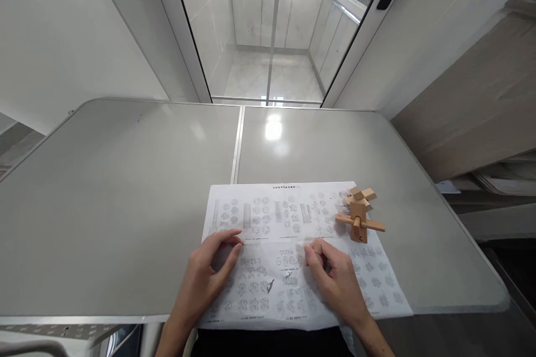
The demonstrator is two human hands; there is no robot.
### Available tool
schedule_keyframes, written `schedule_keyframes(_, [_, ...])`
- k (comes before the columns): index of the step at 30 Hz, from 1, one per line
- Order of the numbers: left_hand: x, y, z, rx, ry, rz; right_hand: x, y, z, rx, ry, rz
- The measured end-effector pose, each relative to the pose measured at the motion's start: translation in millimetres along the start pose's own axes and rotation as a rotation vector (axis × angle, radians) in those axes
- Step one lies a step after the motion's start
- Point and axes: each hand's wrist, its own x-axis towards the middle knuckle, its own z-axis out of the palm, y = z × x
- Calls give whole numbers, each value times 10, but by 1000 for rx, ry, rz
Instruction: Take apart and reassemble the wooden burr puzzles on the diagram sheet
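Note:
A large printed sheet (268, 248) lies on the table under both my hands, covered in small diagrams and lines of text. My left hand (211, 262) rests on its left side, thumb and curved fingers apart, holding nothing. On the right half of the paper, my right hand (335, 276) is loosely curled, thumb against the index finger, with nothing visible in it. Beyond that hand, at the sheet's right edge, sits a cross-shaped wooden puzzle (358, 223) of interlocking sticks, with a dark mark on one piece. Some lighter wooden pieces (362, 196) lie crossed just behind it.
The grey table (125, 189) has a metal seam (238, 145) down its middle and rounded far corners. Past its far edge stands a glass door (255, 28) with a kitchen behind. To the right is a wooden shelf unit (473, 106). Small tears show in the sheet.

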Motion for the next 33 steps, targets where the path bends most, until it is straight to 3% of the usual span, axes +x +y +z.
schedule_keyframes(8, [-11, -38, 2, 8, -1, 5, 17, 7, 19, -45, 18, -107])
schedule_keyframes(33, [-3, -26, 4, 4, -2, -7, 5, 64, 28, -70, 40, -163])
